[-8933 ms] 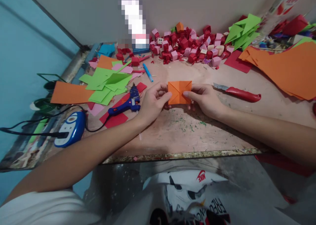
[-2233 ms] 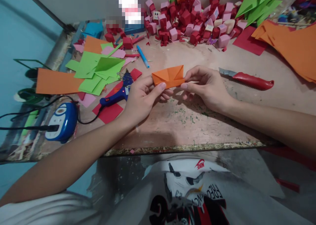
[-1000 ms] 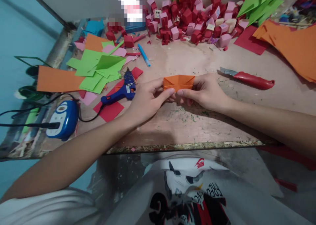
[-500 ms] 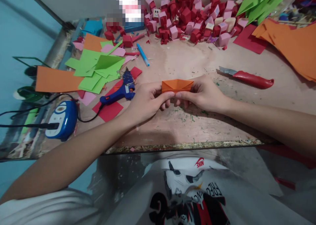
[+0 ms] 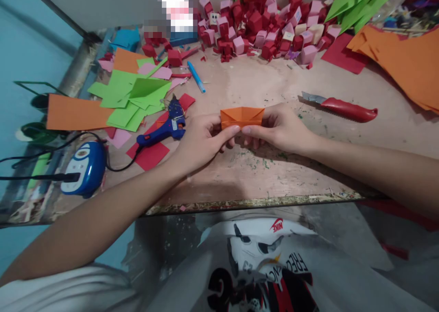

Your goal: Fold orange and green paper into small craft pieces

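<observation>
A small folded orange paper (image 5: 242, 115) is held up just above the table between my two hands, with creased triangular flaps along its top. My left hand (image 5: 205, 138) pinches its left end, thumb on the near face and fingers behind and below. My right hand (image 5: 278, 128) grips the right end in the same way, its thumb almost meeting the left one at the lower edge. The fingers behind the paper are partly hidden. A blue glue gun (image 5: 164, 128) lies just left of my left hand. Right of my right hand rests a red-handled utility knife (image 5: 343, 107).
Red and pink paper cubes (image 5: 255, 24) are heaped along the back. Green sheets (image 5: 128, 95) and orange sheets (image 5: 404, 60) lie at the left and right. A blue pen (image 5: 196, 77) lies behind my hands. A corded blue-and-white power block (image 5: 89, 168) stands at the left.
The whole view has shifted slightly, so things on the table appear a little further left. The orange paper is tilted a bit more toward me, showing more of its front. Both hands keep their grip.
</observation>
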`<state>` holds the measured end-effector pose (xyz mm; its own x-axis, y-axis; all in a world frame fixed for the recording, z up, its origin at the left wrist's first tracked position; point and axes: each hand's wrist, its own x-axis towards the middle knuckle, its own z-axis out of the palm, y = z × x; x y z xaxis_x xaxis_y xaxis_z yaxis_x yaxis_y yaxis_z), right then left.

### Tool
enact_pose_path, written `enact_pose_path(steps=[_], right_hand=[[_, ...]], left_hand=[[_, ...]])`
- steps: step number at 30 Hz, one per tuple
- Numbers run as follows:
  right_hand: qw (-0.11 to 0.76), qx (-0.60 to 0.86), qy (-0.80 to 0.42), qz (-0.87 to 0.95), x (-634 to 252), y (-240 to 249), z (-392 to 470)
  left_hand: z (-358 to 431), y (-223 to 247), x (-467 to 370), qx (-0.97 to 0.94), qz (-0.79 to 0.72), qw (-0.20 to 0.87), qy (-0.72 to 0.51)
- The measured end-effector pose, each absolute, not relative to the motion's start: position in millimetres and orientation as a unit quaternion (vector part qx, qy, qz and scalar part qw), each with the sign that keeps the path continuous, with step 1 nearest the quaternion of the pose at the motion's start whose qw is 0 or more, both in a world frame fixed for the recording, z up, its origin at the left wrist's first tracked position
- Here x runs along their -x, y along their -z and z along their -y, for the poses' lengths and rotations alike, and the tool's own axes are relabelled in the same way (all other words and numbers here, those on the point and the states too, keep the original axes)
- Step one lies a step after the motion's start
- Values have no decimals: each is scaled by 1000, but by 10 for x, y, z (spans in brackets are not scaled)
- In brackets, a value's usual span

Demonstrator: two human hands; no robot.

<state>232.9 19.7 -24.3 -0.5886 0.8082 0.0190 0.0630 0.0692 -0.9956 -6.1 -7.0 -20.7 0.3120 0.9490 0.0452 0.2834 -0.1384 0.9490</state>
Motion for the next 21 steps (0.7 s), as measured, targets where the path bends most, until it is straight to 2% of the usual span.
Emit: enact_pose_path(steps=[21], right_hand=[[315,361,-618,623,-2350,206,-220]], left_hand=[[50,150,84,-631,-464,494,-378]])
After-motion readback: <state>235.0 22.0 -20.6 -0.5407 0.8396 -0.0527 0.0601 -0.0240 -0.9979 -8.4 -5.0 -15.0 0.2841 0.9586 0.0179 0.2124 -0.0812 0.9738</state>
